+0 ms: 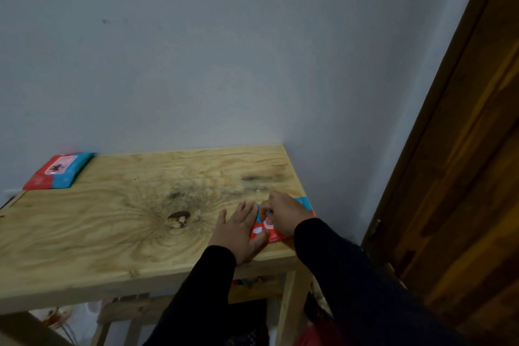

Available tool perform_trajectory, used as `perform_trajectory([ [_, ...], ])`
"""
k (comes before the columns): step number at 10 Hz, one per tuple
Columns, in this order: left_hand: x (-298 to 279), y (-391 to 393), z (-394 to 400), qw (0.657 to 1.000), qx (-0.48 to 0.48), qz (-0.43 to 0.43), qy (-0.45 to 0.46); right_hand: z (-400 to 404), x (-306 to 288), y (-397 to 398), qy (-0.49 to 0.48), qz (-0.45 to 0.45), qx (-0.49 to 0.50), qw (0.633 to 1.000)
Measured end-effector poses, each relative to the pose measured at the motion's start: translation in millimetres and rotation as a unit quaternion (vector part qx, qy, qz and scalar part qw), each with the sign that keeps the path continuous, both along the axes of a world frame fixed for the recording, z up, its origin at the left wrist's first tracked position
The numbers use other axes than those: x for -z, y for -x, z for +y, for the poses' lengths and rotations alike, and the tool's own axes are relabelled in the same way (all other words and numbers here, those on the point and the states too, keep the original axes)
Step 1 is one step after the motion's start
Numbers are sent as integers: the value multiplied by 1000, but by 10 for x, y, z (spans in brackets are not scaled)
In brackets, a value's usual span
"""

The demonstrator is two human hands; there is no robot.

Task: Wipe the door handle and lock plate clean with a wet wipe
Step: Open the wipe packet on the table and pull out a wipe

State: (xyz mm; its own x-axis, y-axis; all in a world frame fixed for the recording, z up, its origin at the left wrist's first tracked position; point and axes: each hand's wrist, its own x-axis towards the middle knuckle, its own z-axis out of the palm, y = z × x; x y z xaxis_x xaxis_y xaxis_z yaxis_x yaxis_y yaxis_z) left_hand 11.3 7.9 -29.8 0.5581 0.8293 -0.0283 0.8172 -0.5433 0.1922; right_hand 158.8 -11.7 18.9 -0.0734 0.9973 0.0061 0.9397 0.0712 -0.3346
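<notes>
The door (463, 177) stood unwiped at my right, handle and lock plate out of sight. On the wooden surface (112, 219), my left hand (238, 230) pressed flat, its fingers straight, on the wipes packet (259, 230) while my right hand's (282, 213) fingers pinched its flap; no wipe was out.

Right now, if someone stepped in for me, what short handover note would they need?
Left hand: flat, fingers straight, steadying the red-and-blue wet wipe pack at the right near corner of the pale wooden table.
Right hand: fingers curled at the pack's top; whether it pinches anything is unclear.
Second red-and-blue pack: far left corner.
Brown wooden door: right; handle out of view.
Done: none. Left: pull wipe, wipe handle and lock plate.
</notes>
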Motion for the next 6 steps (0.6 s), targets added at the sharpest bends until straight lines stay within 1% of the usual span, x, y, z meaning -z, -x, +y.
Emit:
perform_trajectory([
  [2, -4, 3, 0, 1000, 4, 12, -1, 11, 22, 20, 5, -7, -1, 1000],
  [3, -10, -2, 3, 1000, 2, 13, 3, 9, 29, 1, 3, 6, -11, 1000],
  [4, -11, -3, 6, 1000, -1, 8, 1, 6, 13, -62, 19, 60, -5, 998],
  [5, -11, 3, 13, 1000, -5, 1, 1, -38, -56, -202, 34, 133, 12, 990],
  [6, -19, 8, 15, 1000, -7, 2, 3, -80, -84, -307, 42, 188, 43, 980],
])
